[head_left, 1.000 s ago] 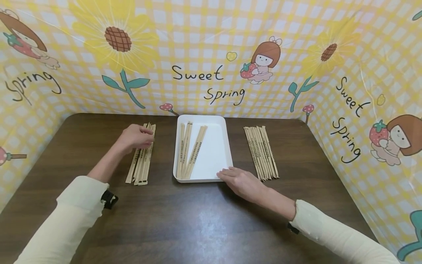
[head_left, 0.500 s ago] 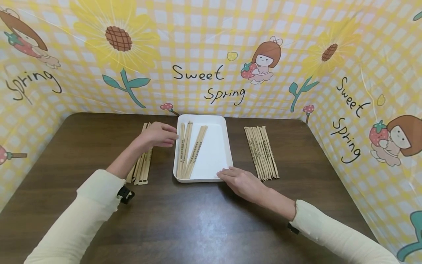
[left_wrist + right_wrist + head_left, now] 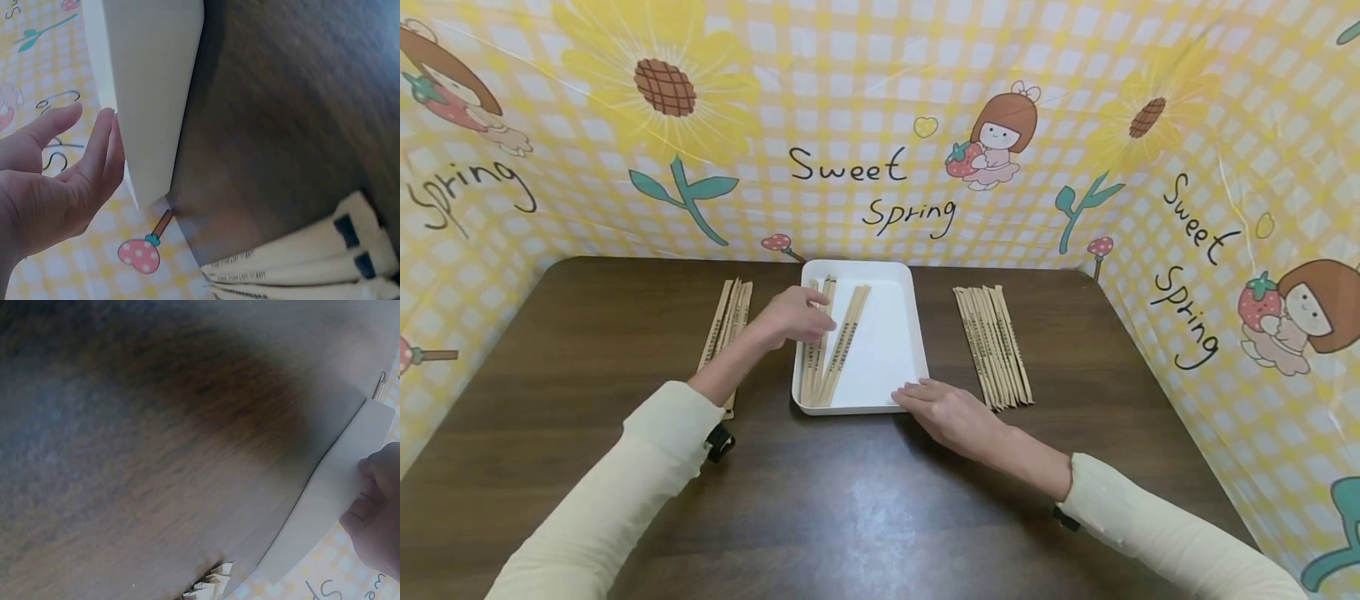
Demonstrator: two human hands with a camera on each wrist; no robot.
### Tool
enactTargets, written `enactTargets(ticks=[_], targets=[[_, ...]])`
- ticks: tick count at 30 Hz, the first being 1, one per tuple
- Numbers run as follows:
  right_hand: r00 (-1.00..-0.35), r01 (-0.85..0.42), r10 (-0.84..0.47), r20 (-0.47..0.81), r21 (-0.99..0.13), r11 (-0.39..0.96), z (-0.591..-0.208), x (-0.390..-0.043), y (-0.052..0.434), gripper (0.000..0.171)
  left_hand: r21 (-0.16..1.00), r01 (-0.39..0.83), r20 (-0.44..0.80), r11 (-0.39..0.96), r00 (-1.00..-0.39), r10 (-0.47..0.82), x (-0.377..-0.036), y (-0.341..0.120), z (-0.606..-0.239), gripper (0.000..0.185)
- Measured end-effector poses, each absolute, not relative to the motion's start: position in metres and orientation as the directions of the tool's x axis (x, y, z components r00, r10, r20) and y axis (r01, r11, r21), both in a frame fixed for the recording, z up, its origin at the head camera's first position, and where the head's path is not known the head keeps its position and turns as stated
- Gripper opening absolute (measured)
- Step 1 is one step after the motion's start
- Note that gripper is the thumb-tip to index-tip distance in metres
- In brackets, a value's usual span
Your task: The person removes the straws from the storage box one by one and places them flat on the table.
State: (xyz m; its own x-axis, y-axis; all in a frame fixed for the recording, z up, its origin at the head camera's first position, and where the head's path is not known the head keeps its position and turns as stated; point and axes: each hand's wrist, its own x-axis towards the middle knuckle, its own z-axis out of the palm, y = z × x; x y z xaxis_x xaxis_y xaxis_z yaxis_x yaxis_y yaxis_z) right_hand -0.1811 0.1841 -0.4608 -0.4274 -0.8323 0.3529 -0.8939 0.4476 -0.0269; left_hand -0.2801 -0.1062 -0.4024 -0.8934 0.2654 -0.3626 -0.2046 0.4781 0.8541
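A white tray (image 3: 920, 333) lies mid-table with a few brown paper-wrapped chopstick packets (image 3: 847, 332) in its left half. My left hand (image 3: 797, 317) hovers over those packets near the tray's left rim. In the left wrist view its fingers (image 3: 103, 147) are fairly straight beside the tray wall (image 3: 156, 94), and no packet shows in them. My right hand (image 3: 942, 410) lies flat on the table, fingertips touching the tray's near right corner. The right wrist view shows its fingers (image 3: 375, 506) against the tray edge (image 3: 325, 506).
One pile of the same packets (image 3: 727, 317) lies left of the tray, also seen as packet ends (image 3: 300, 265). A second pile (image 3: 994, 346) lies to the right. A yellow checked cloth (image 3: 865, 125) walls in the dark wooden table (image 3: 850, 500) on three sides.
My left hand has moved right, from the left pile to over the packets in the tray. The right hand has stayed at the tray's corner.
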Motion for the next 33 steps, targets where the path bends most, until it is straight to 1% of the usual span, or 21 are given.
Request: enactTargets(ticks=[8, 13, 20, 27, 28, 29, 31, 32, 33], targets=[[-0.437, -0.892, -0.832, 0.343, -0.042, 0.451, -0.461, -0.182, 0.184, 0.031, 0.795, -0.136, -0.316, 0.591, -0.925, 0.213, -0.280, -0.091, -0.411, 0.056], [-0.441, -0.890, -0.829, 0.344, -0.044, 0.455, -0.462, -0.182, 0.184, 0.031, 0.735, -0.075, -0.271, 0.674, -0.944, 0.190, -0.283, -0.084, -0.420, 0.055], [-0.445, -0.887, -0.827, 0.343, -0.039, 0.461, -0.462, -0.181, 0.185, 0.030, 0.696, -0.034, -0.241, 0.718, -0.952, 0.188, -0.283, -0.077, -0.431, 0.051], [-0.426, -0.894, -0.828, 0.365, -0.033, 0.446, -0.462, -0.182, 0.185, 0.031, 0.644, 0.050, -0.177, 0.763, -0.961, 0.213, -0.283, -0.073, -0.434, 0.044], [-0.425, -0.895, -0.828, 0.366, -0.033, 0.445, -0.462, -0.182, 0.185, 0.031, 0.637, 0.059, -0.168, 0.769, -0.962, 0.214, -0.283, -0.073, -0.434, 0.039], [-0.424, -0.896, -0.828, 0.367, -0.031, 0.444, -0.462, -0.182, 0.185, 0.031, 0.628, 0.069, -0.160, 0.775, -0.964, 0.215, -0.283, -0.072, -0.434, 0.030], [-0.424, -0.895, -0.829, 0.365, -0.029, 0.445, -0.461, -0.182, 0.185, 0.031, 0.617, 0.084, -0.142, 0.782, -0.966, 0.216, -0.283, -0.070, -0.435, 0.006], [-0.425, -0.895, -0.829, 0.364, -0.030, 0.446, -0.461, -0.182, 0.185, 0.030, 0.615, 0.090, -0.136, 0.783, -0.966, 0.218, -0.283, -0.069, -0.435, 0.009], [-0.426, -0.894, -0.828, 0.364, -0.029, 0.447, -0.461, -0.182, 0.185, 0.030, 0.613, 0.093, -0.135, 0.784, -0.966, 0.220, -0.283, -0.068, -0.436, 0.021]])
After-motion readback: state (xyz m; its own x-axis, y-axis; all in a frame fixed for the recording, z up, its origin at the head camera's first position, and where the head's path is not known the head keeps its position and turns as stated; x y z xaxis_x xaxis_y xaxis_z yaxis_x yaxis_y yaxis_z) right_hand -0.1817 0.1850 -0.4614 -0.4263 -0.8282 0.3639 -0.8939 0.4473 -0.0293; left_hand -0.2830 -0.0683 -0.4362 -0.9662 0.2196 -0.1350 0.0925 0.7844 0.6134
